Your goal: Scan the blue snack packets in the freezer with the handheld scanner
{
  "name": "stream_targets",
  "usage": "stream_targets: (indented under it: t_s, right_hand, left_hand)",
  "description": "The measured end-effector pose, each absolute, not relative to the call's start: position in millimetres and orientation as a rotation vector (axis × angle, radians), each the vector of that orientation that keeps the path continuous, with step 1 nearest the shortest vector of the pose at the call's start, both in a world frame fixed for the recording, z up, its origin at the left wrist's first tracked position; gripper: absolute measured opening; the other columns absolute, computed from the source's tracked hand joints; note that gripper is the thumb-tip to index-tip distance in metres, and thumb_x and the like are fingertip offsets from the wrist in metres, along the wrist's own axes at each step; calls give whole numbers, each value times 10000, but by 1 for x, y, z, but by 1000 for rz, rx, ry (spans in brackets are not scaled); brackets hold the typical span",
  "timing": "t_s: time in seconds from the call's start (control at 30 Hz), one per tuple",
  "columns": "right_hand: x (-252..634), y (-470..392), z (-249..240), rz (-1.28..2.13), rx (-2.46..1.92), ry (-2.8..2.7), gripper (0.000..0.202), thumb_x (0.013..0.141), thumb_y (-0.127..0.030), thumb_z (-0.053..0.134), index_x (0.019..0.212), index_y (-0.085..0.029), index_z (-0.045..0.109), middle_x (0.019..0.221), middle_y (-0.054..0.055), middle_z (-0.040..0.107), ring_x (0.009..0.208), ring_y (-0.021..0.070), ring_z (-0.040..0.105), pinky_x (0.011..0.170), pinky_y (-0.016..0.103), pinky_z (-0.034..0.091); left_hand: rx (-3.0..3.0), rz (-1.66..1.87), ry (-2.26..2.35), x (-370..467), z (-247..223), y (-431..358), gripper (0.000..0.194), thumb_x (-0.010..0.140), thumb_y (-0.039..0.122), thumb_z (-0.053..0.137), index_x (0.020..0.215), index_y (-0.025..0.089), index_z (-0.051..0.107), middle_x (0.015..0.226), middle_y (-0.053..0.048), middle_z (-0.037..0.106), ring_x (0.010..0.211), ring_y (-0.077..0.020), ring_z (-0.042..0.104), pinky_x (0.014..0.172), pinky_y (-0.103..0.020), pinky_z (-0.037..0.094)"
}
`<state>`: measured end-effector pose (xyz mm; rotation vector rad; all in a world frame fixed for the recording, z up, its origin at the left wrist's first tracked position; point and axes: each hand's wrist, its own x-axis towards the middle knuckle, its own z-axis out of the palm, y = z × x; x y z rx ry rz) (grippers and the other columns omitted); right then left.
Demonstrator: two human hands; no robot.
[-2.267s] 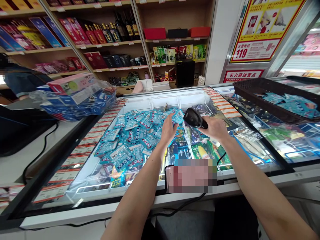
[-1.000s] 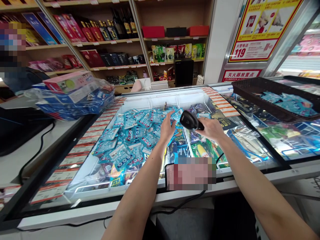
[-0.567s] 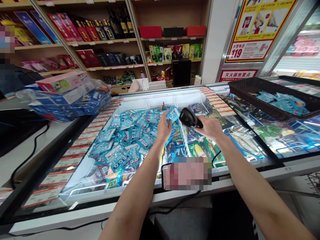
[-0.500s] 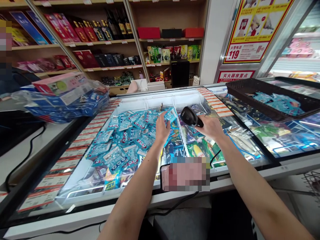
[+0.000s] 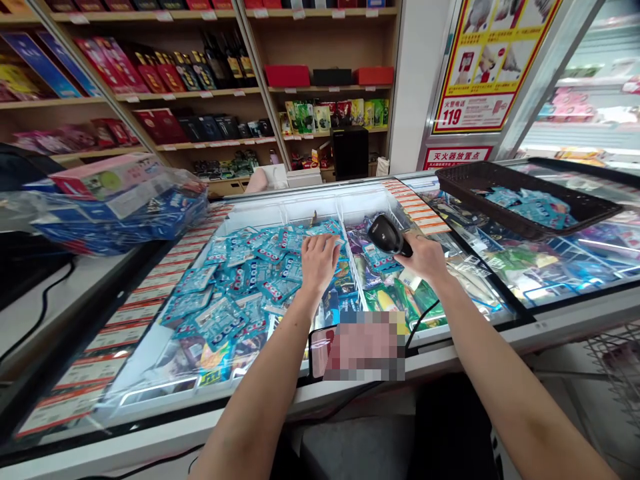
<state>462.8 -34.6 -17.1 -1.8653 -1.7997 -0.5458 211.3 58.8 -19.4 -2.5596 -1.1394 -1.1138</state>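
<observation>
My left hand [image 5: 319,265] is over a heap of small blue packets [image 5: 250,267] spread across the left part of the chest freezer. Its fingers are loosely bent and a little apart, the tips close to the packets at the heap's right edge; whether they touch is hard to see. My right hand [image 5: 425,257] grips a black handheld barcode scanner [image 5: 387,235], its head pointing left. Below the scanner, right of the white wire divider [image 5: 353,257], lies a single blue packet [image 5: 379,258]. A phone [image 5: 321,353] with a blurred screen rests at the freezer's front edge.
A dark brown tray [image 5: 530,227] with blue packets stands on the right. Plastic-wrapped blue boxes [image 5: 115,213] sit at the left, beside price-label strips [image 5: 125,320]. A black cable [image 5: 423,323] runs below my right hand. Stocked shelves [image 5: 190,93] stand behind.
The packet my left hand held has left its fingers; a blue packet now lies under the scanner. My left hand has turned back over the heap. The view has shifted slightly.
</observation>
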Motion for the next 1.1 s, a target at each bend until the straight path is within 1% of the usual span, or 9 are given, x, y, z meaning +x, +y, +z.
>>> stream_targets:
  t_s: [0.1, 0.23, 0.37, 0.47, 0.63, 0.8, 0.87, 1.0, 1.1]
  right_hand:
    - [465, -33, -19, -506, -1893, -1777, 371, 769, -440, 527, 1021, -179, 604, 835, 90, 668, 745, 244, 601, 617, 306, 377]
    - [469, -32, -19, -498, -1931, -1732, 389, 765, -460, 529, 1023, -180, 607, 816, 93, 667, 731, 248, 602, 614, 309, 384]
    - [468, -33, -16, -498, -1910, -1728, 398, 773, -455, 526, 1054, -183, 597, 853, 93, 670, 752, 246, 610, 621, 306, 384]
    - [467, -35, -13, -489, -1893, -1730, 388, 775, -443, 528, 1054, -183, 597, 864, 88, 672, 760, 247, 613, 623, 303, 379]
    - [465, -37, -11, -466, -1870, -1740, 366, 762, -447, 543, 1019, -195, 610, 858, 76, 678, 756, 243, 619, 602, 298, 361]
    - [464, -37, -10, -464, -1842, -1743, 341, 766, -435, 541, 1003, -201, 615, 828, 70, 678, 753, 237, 620, 587, 291, 345]
    - [463, -37, -11, -466, -1835, -1753, 334, 764, -432, 546, 999, -205, 614, 827, 64, 678, 749, 234, 621, 586, 290, 344]
    - [462, -37, -12, -445, -1812, -1788, 343, 764, -432, 550, 1009, -201, 611, 843, 59, 679, 748, 229, 620, 591, 289, 350]
    - [460, -37, -13, -421, -1782, -1830, 357, 761, -415, 559, 1036, -191, 605, 858, 61, 680, 766, 229, 621, 597, 287, 354]
  left_hand:
    - [-2590, -999, -1069, 214, -21, 58, 305, 899, 371, 352, 1044, 249, 591, 1029, -93, 608, 1030, -244, 504, 960, -433, 296]
    - [-2644, -857, -1067, 221, -22, 59, 349, 891, 418, 360, 788, 221, 630, 817, -90, 613, 896, -235, 541, 896, -421, 324]
    - [-2731, -798, -1257, 242, -19, 57, 451, 855, 523, 392, 641, 198, 620, 703, -83, 612, 757, -231, 567, 836, -429, 350]
    - [-2770, -727, -1487, 263, -17, 51, 509, 775, 631, 451, 583, 190, 617, 672, -83, 618, 715, -241, 581, 818, -437, 369]
    - [-2762, -683, -1744, 286, -24, 48, 525, 606, 717, 573, 683, 205, 661, 818, -97, 660, 845, -282, 592, 839, -449, 385]
    - [-2851, -783, -1837, 281, -32, 57, 492, 578, 662, 645, 744, 199, 644, 829, -75, 655, 836, -251, 589, 775, -386, 417]
    - [-2904, -938, -1870, 272, -33, 62, 456, 602, 602, 668, 799, 194, 616, 829, -58, 644, 778, -213, 585, 698, -334, 428]
    - [-2916, -1431, -1809, 251, -34, 70, 343, 708, 447, 642, 911, 186, 553, 857, -34, 606, 648, -120, 532, 585, -254, 418]
    - [-2898, -1802, -1779, 238, -36, 71, 348, 745, 407, 615, 1000, 191, 517, 878, -23, 587, 535, -66, 455, 501, -221, 410]
